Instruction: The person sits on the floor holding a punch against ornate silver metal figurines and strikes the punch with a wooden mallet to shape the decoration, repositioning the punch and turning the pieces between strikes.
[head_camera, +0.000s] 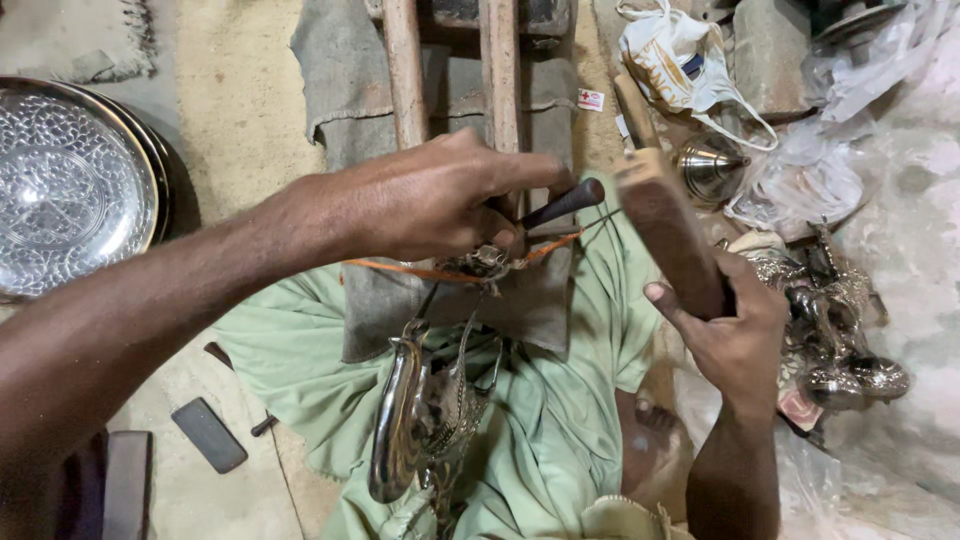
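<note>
Shiny metal pot (425, 415) lies in the lap just under the left hand (430, 200), which pins a dark punch (560, 205) on it, while the right hand (735, 335) grips a wooden block (665, 230) to hit with.

Head-worn view, steeply down, close over lap

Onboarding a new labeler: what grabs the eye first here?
At centre, the left hand grips a dark-handled tool over a shiny metal piece lying on green cloth. The right hand holds a wooden block raised beside it. An embossed silver plate sits far left.
</note>
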